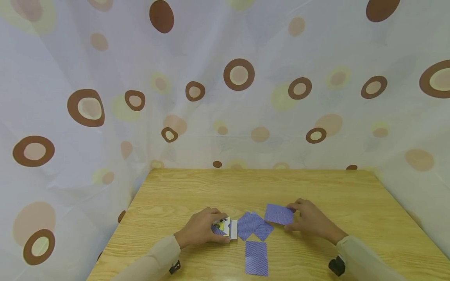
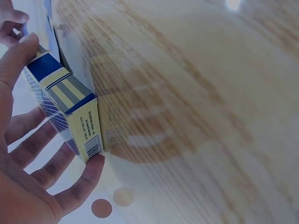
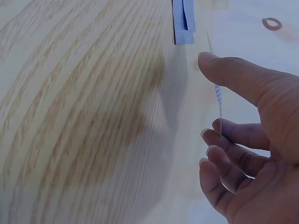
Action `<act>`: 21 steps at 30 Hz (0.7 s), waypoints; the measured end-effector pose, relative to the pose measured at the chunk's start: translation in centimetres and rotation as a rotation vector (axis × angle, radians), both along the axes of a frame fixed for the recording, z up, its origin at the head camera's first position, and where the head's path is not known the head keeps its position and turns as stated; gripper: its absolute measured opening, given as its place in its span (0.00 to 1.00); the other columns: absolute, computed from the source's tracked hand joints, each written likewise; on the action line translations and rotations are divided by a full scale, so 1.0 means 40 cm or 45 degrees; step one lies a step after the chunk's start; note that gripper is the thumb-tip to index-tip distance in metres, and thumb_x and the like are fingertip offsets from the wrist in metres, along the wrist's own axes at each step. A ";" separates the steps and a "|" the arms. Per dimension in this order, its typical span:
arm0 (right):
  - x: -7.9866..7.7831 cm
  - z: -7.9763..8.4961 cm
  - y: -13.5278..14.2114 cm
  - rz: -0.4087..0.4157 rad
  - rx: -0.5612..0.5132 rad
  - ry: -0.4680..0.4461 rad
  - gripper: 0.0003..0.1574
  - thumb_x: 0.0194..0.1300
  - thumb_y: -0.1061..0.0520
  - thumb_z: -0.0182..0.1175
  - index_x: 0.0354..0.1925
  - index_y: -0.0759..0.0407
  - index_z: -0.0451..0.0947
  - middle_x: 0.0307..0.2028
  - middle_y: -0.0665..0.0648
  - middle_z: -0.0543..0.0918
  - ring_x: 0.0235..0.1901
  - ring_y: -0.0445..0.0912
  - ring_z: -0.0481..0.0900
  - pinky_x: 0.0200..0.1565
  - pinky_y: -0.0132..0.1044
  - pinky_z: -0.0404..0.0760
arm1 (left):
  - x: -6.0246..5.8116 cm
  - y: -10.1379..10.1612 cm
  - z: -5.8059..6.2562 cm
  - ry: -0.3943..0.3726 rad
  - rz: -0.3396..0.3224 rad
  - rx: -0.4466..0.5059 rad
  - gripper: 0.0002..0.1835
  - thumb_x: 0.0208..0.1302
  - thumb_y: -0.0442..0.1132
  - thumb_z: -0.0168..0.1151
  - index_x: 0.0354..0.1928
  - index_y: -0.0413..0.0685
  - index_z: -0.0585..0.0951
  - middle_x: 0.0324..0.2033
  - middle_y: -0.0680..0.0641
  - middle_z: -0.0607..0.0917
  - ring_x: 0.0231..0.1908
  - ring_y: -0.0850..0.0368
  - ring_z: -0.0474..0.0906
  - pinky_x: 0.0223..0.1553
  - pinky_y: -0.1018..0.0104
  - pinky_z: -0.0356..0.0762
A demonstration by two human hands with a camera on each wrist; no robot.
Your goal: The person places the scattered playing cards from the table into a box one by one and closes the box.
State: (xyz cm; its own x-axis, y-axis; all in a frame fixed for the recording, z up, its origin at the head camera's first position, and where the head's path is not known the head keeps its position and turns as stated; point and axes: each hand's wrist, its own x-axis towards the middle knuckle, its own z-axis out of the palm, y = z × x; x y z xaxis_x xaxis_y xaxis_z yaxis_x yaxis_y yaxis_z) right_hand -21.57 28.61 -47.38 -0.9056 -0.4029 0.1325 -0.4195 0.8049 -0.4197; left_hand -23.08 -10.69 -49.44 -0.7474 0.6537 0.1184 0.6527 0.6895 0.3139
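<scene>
My left hand [image 1: 199, 229] grips a playing-card box [image 1: 221, 226], thumb on the near side and fingers over the far side. In the left wrist view the box [image 2: 77, 100] shows a barcode end and blue and cream stripes. A white flap sticks out from the box's right end. To the right, my right hand [image 1: 311, 221] pinches one blue-backed playing card [image 1: 277, 214] by its right edge. That card appears edge-on and thin in the right wrist view, lifted off the table. Between the hands, blue-backed cards [image 1: 248, 225] overlap face down.
Nearer the front edge lies a single card [image 1: 256, 258], face down and apart from the overlapping ones. Everything rests on a wooden table [image 1: 316, 187]. A white curtain [image 1: 211, 39] with brown and yellow circles hangs behind the table and along both sides.
</scene>
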 end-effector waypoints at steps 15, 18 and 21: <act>-0.004 0.000 -0.033 0.015 -0.043 -0.047 0.43 0.51 0.41 0.81 0.57 0.67 0.82 0.45 0.53 0.80 0.46 0.52 0.78 0.44 0.47 0.78 | 0.000 0.000 0.002 -0.016 0.003 0.010 0.43 0.54 0.73 0.70 0.66 0.55 0.81 0.55 0.54 0.83 0.52 0.59 0.77 0.47 0.64 0.79; -0.003 0.003 -0.040 0.022 -0.045 -0.042 0.43 0.51 0.41 0.81 0.56 0.67 0.83 0.46 0.53 0.80 0.46 0.52 0.78 0.45 0.47 0.78 | 0.000 -0.001 0.002 -0.020 0.008 0.003 0.43 0.54 0.74 0.69 0.66 0.56 0.81 0.56 0.54 0.82 0.52 0.59 0.77 0.48 0.64 0.79; -0.003 0.003 -0.047 0.026 -0.044 -0.030 0.42 0.51 0.42 0.81 0.56 0.67 0.83 0.45 0.53 0.80 0.46 0.52 0.78 0.45 0.48 0.78 | 0.000 -0.001 -0.001 -0.021 0.011 -0.002 0.43 0.54 0.74 0.69 0.66 0.56 0.81 0.56 0.54 0.82 0.52 0.59 0.77 0.48 0.64 0.79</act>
